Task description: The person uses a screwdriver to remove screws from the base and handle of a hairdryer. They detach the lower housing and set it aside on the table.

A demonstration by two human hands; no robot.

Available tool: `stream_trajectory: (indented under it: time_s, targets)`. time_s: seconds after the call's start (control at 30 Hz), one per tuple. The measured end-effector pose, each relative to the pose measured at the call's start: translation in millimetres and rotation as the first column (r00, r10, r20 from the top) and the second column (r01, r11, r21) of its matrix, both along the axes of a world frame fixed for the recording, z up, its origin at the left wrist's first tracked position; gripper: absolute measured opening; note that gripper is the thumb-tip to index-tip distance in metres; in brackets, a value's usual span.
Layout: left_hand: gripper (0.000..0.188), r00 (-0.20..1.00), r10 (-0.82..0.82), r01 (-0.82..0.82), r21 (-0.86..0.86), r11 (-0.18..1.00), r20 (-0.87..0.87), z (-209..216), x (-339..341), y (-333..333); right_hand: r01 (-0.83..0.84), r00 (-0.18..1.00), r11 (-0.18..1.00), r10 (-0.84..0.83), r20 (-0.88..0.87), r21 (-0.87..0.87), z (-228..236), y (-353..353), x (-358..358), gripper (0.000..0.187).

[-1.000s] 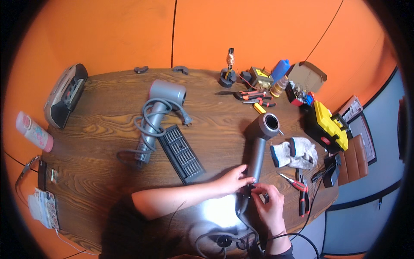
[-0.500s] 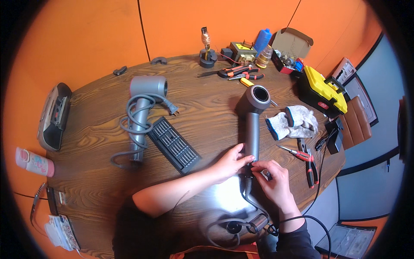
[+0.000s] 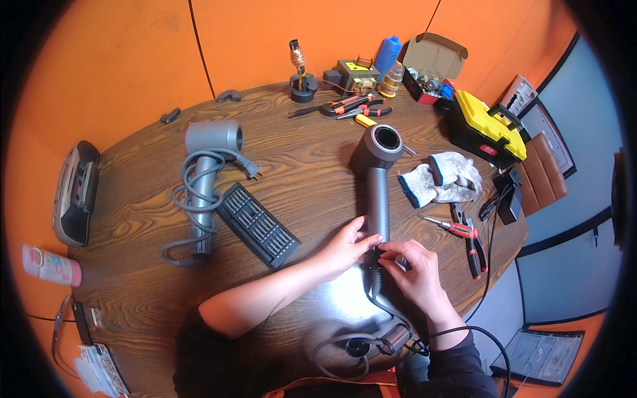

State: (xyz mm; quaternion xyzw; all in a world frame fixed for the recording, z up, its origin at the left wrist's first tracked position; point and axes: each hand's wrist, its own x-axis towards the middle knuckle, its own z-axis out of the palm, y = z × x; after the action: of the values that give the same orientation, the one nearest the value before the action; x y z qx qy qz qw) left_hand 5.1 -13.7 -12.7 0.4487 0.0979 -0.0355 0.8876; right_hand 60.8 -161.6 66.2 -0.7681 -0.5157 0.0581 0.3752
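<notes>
A grey hair dryer (image 3: 379, 192) lies on the wooden table, its round head pointing away from me and its cord end toward me. My left hand (image 3: 350, 247) is closed around the lower part of the handle, thumb along the top. At the handle's base, where the cord leaves it, my right hand (image 3: 413, 268) pinches with thumb and forefinger; what sits between those fingertips is too small to make out. The dryer's cord (image 3: 376, 286) runs down toward me and loops near the table's front edge.
Left of my arms lie a second grey hair dryer (image 3: 203, 192) wrapped in its cord and a black case of screwdriver bits (image 3: 260, 224). To the right are white gloves (image 3: 446, 179), red-handled pliers (image 3: 475, 252), a red screwdriver (image 3: 448, 225) and a yellow-black toolbox (image 3: 486, 129).
The whole scene has shifted slightly left in the picture. Both hands keep their places at the dryer's handle, with only a slight shift of the right fingers.
</notes>
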Motion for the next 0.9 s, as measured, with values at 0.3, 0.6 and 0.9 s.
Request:
stream_trajectory:
  time_s: [0.3,0.6,0.9]
  targets:
    - [0.048,1.000,-0.003,0.003,-0.008,1.000,-0.007,-2.0,0.3,0.6,0.004,1.000,1.000,-0.004,0.026,0.013,-0.2,0.0,1.4,0.031]
    - [0.049,1.000,0.025,-0.026,-0.030,0.999,-0.018,-0.3,-0.7,-0.8,-0.030,1.000,1.000,0.030,0.008,0.001,2.2,-0.3,0.5,0.033]
    - [0.056,0.998,0.030,-0.029,0.023,0.999,-0.050,1.4,1.4,-1.2,0.006,1.000,1.000,-0.006,0.005,-0.013,3.1,0.1,-1.9,0.032]
